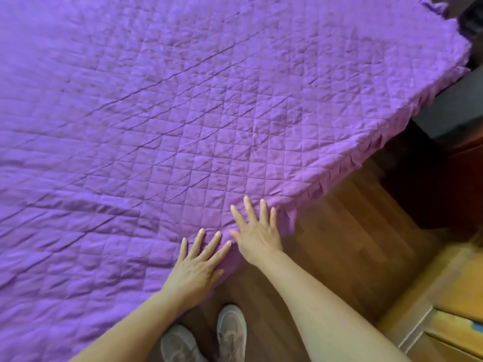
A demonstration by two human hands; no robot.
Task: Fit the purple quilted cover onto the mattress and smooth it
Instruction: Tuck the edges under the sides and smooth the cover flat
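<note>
The purple quilted cover [183, 126] lies spread over the whole top of the mattress, with a square stitched pattern and many diagonal creases. Its ruffled skirt hangs over the near edge. My left hand [198, 265] lies flat on the cover at the near edge, fingers spread. My right hand [257, 231] lies flat just to its right, palm down, fingers apart, over the edge where the skirt begins. Neither hand grips the cloth. The mattress itself is hidden under the cover.
A wooden floor [347, 231] runs along the bed's near side. My two grey shoes [230, 330] stand close to the bed. A wooden cabinet [449, 309] sits at the lower right, and dark furniture [454, 111] stands at the right.
</note>
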